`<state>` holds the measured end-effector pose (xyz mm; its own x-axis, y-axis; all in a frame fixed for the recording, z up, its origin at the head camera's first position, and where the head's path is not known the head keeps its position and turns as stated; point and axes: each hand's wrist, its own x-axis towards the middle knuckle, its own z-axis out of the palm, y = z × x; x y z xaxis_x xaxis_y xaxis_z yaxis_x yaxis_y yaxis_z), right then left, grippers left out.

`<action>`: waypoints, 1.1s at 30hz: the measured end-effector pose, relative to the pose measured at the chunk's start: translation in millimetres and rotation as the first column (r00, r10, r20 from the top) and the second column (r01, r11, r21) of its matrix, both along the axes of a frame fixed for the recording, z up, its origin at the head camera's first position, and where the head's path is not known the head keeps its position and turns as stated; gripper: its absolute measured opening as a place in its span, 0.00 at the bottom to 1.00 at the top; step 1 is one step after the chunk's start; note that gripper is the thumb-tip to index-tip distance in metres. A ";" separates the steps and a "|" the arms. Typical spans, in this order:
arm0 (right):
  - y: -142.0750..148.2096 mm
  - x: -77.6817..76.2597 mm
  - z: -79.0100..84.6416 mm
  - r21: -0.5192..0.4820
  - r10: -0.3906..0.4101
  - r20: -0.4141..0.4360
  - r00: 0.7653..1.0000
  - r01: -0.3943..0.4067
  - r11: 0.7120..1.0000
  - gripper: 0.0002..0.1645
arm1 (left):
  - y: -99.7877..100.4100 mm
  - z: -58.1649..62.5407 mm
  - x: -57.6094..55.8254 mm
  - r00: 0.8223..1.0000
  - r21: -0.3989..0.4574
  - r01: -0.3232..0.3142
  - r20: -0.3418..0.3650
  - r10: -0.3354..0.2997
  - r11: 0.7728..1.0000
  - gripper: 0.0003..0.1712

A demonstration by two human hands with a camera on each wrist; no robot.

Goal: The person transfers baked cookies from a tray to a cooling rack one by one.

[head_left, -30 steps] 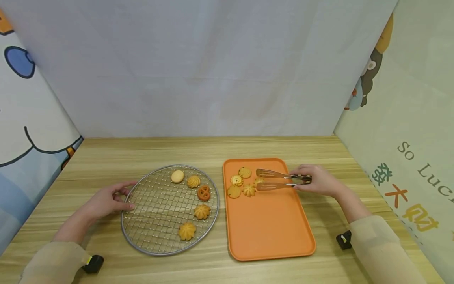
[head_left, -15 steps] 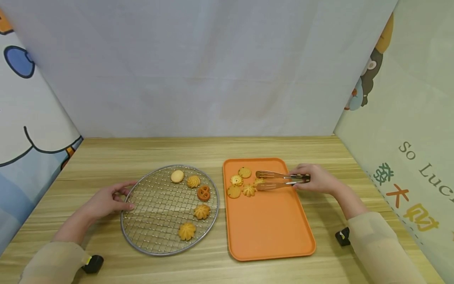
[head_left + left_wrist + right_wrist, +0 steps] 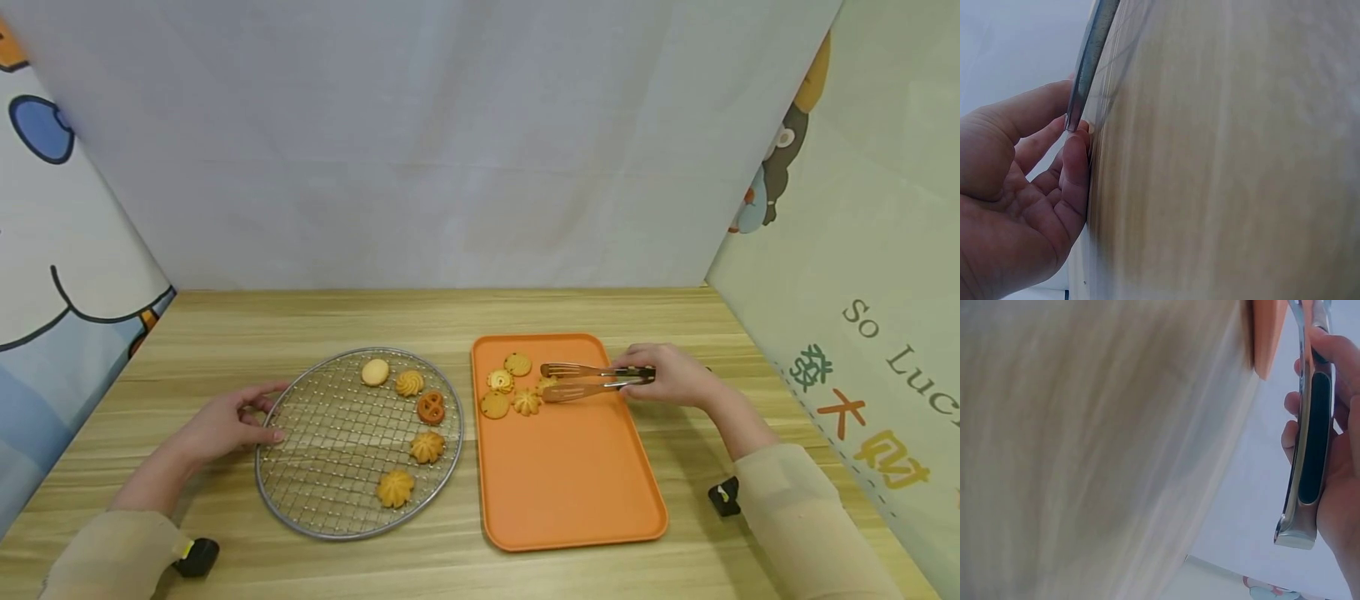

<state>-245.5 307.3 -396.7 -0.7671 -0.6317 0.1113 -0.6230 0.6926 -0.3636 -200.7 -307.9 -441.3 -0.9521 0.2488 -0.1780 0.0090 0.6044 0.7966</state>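
Note:
My left hand (image 3: pixel 221 427) grips the left rim of a round wire cooling rack (image 3: pixel 322 450); in the left wrist view thumb and fingers pinch the metal rim (image 3: pixel 1090 62). On the rack's right half lie a pretzel cookie (image 3: pixel 431 408), a plain round cookie (image 3: pixel 375 372) and several piped cookies. My right hand (image 3: pixel 671 377) holds metal serving tongs (image 3: pixel 1310 444) by their dark-inlaid handle. The tongs' slotted tips reach left over the orange tray (image 3: pixel 570 483), slightly apart. A small cookie (image 3: pixel 547 384) shows between the tips, partly hidden by them.
Several more cookies, among them a flower-shaped one (image 3: pixel 527 402), cluster at the tray's upper left. Rack and tray stand side by side on a wood-grain table (image 3: pixel 360 317). A pale cloth wall (image 3: pixel 450 167) rises behind, with printed panels at both sides.
The tongs' tips have drawn closer together around the small cookie, and the right hand has shifted very slightly. The left hand and the rack stay in place.

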 end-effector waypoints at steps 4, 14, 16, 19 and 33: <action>0.8 0.7 1.3 -0.003 0.006 -0.008 1.000 -0.006 1.000 0.16 | 0.3 1.0 0.6 1.000 0.003 0.000 -0.001 0.000 1.000 0.48; 2.7 1.7 9.8 -0.024 0.032 -0.015 0.999 -0.032 0.999 0.16 | -0.1 1.5 0.6 1.000 -0.010 0.005 -0.001 -0.005 1.000 0.48; 2.6 2.4 12.9 -0.022 0.025 -0.003 1.000 -0.025 0.999 0.16 | -0.2 1.7 0.3 1.000 -0.014 0.006 -0.002 -0.006 1.000 0.48; 1.8 2.8 16.8 -0.013 0.020 -0.004 1.000 -0.020 1.000 0.16 | -0.7 1.6 -0.2 1.000 -0.015 0.008 -0.006 -0.008 1.000 0.48; -15.1 7.3 44.8 0.005 0.078 -0.084 0.993 -0.077 0.997 0.14 | -0.3 3.2 0.2 1.000 -0.017 0.005 0.009 -0.005 1.000 0.49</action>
<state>-238.2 292.2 -351.9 -0.7038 -0.6892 0.1724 -0.7033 0.6415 -0.3064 -200.5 -308.3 -438.1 -0.9493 0.2502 -0.1904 0.0051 0.6179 0.7862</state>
